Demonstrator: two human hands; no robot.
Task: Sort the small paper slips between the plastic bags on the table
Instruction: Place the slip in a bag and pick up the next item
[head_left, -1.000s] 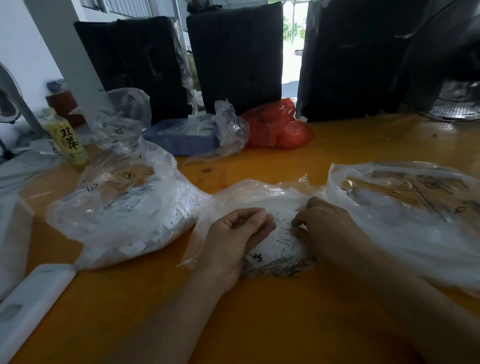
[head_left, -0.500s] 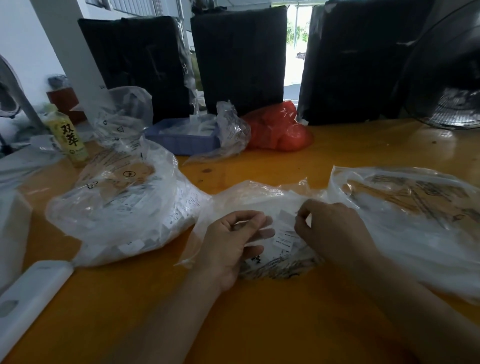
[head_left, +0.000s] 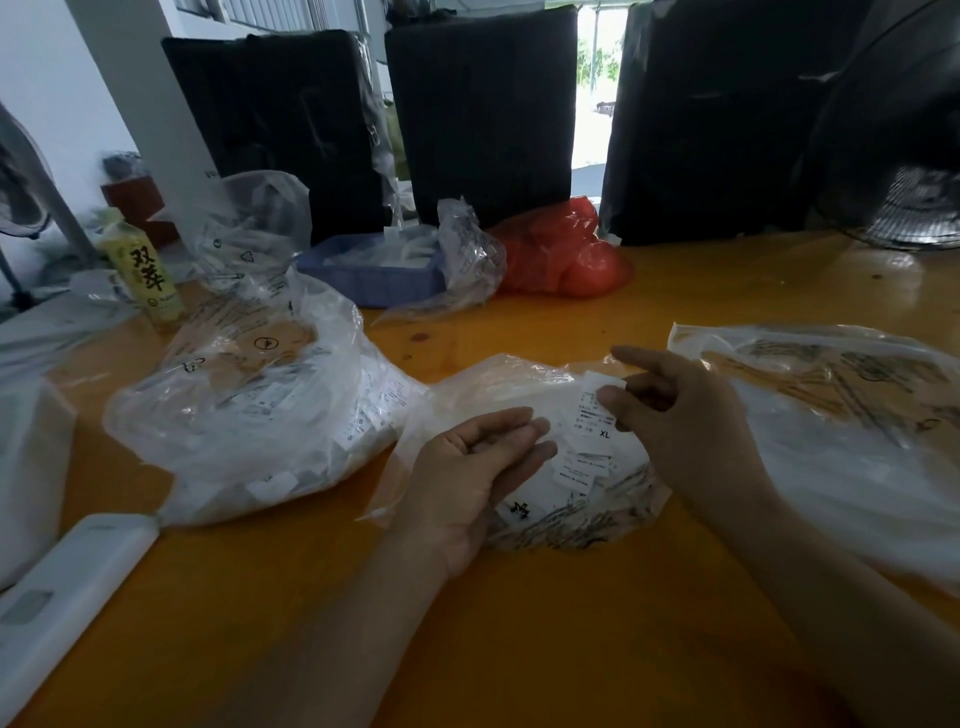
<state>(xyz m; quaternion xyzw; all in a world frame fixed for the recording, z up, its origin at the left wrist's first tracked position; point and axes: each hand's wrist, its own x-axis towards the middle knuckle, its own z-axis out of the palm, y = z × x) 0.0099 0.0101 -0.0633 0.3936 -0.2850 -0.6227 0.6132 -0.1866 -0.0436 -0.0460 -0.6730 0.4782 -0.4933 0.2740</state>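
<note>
1. Slip, marked XL, is pinched at its top end by the thumb and fingers of the right hand; it hangs with its long axis roughly upright, lifted just above the middle bag.
2. The middle bag lies near the table's front edge, about midway along it, with more slips seen through it.
3. The left hand is held palm-up with fingers loosely curled, touching the middle bag just left of the slip; whether anything is gripped in it cannot be told.
4. The right bag lies just beside the right hand, toward the table's right edge, so it is judged the nearer target for that hand. The left bag, fuller, lies past the left hand toward the left edge, and a reach across would be needed.
5. Which bag suits an XL slip cannot be read from the view, and neither bag's mouth can be made out.
6. Bare table is left at the front edge and behind the middle bag for moving. At the back edge stand a blue tray, a red bag and a bottle, well apart from the hands.
</note>
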